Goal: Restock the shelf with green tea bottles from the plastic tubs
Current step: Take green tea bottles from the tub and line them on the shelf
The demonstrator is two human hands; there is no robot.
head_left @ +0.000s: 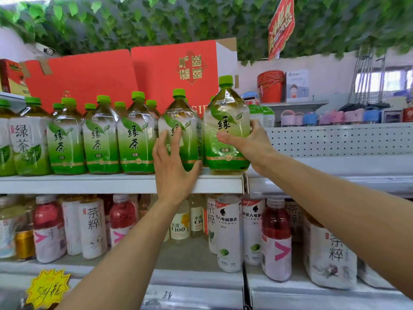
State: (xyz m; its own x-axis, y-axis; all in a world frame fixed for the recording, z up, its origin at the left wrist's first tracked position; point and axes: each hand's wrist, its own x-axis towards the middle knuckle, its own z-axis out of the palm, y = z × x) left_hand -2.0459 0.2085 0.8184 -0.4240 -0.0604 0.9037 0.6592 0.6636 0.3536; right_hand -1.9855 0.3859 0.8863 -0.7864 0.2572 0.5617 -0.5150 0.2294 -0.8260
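Right hand [248, 145]: the end bottle [225, 121] is gripped, with the thumb laid across its front.
Left hand [172, 168]: straight fingers are pressed flat on the next bottle [178, 113], thumb spread out.
Place: the end bottle is stood at the 3 o'clock end of the shelf [89, 184].
Row [100, 139]: more green tea is lined up toward 9 o'clock.

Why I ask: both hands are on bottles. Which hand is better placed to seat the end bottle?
Right. The right hand grips the end green tea bottle at the shelf edge, thumb across its label; the left hand only rests flat on the neighbouring bottle.
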